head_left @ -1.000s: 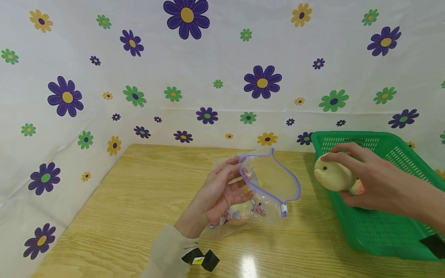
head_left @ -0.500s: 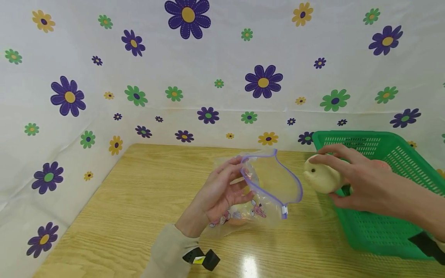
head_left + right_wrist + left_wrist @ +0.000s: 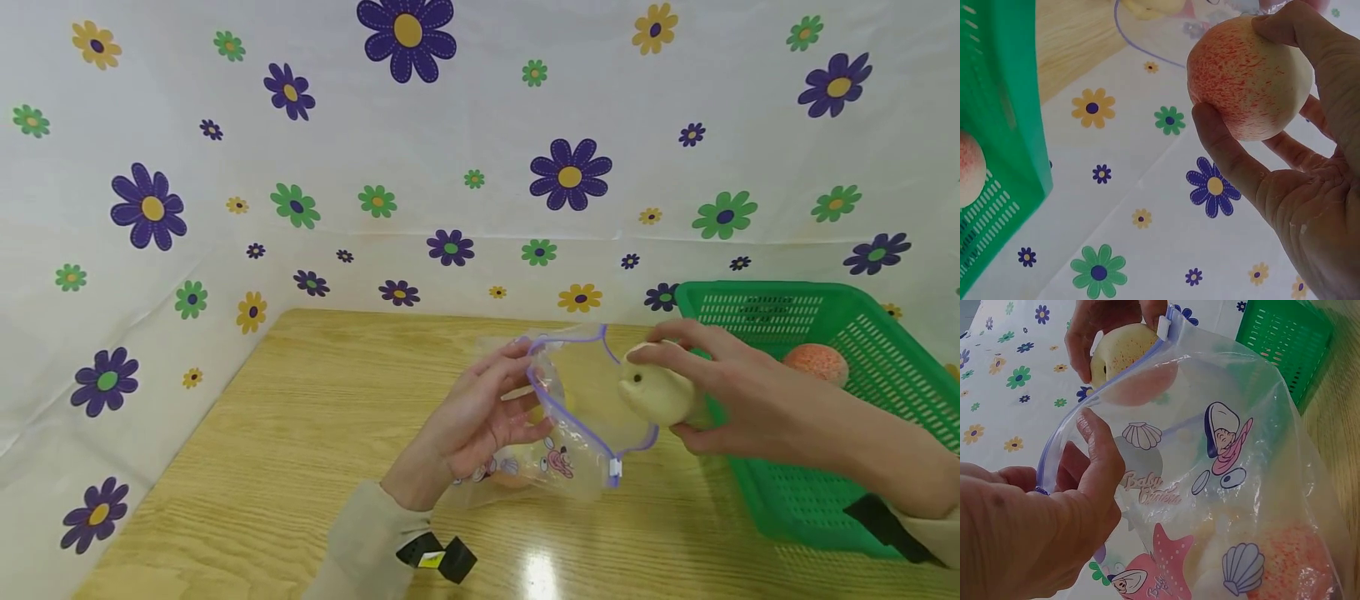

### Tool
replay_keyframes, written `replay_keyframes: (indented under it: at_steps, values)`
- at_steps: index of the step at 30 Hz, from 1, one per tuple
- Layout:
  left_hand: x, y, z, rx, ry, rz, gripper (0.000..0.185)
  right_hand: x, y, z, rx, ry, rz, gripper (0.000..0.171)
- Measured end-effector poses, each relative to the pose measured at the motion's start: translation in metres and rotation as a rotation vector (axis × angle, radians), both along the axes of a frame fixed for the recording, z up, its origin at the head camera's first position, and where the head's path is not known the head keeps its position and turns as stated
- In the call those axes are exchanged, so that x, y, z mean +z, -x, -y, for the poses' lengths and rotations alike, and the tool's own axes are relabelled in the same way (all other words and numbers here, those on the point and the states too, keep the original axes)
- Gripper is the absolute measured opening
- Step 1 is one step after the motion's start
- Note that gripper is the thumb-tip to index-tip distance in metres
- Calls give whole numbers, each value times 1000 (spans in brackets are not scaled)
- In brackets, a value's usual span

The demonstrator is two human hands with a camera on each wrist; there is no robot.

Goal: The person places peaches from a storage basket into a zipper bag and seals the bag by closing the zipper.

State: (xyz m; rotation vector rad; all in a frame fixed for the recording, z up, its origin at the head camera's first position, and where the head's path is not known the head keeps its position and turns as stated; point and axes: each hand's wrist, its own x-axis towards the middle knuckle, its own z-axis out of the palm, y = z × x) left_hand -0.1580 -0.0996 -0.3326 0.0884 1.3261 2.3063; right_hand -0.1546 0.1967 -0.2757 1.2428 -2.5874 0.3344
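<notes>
Head view: we held a clear zip bag point(image 3: 570, 417), printed with shells and cartoon clams, propped open above the wooden table point(image 3: 300, 442), our left hand point(image 3: 480, 417) pinching the near side of its purple-edged mouth between thumb and curled fingers. Our right hand point(image 3: 720, 392) gripped a pale yellow peach point(image 3: 656, 393) with its fingers wrapped over the top and thumb beneath, the fruit poised right at the far rim of the bag's opening, just beside the white slider point(image 3: 615, 468). The two hands were near each other but not touching, with the bag's mouth between them. From the left wrist view, we saw the peach point(image 3: 1124, 353) pressed close to the zip line, and inside the bag point(image 3: 1210, 487) lay at least one fruit point(image 3: 1285, 562) speckled orange-red, with a pale shape beside it that we could not tell apart clearly. The right wrist view showed the peach's point(image 3: 1247, 78) red-flecked underside cradled between thumb and fingers. To our right on the table stood a green perforated basket point(image 3: 825, 492), touching none of our hands, with another orange-speckled fruit point(image 3: 816, 363) resting inside near its back wall. A flower-patterned cloth point(image 3: 375, 167) hung behind the table.
</notes>
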Motion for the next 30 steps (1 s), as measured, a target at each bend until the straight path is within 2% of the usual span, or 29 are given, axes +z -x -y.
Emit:
replay_keyframes:
  at_steps: [11, 19, 24, 30]
  values:
    - [-1, 0, -1, -9, 18, 6, 27, -10, 5, 23, 44, -44, 79, 77]
    - [-3, 0, 0, -21, 8, 17, 30, -18, 7, 35, 87, -81, 169, 74]
    - [-3, -1, 0, -27, -1, 24, 32, -22, 9, 40, 71, -123, 235, 72]
    - [-4, 0, 1, -24, 5, 26, 36, -27, 14, 44, 79, -170, 241, 69]
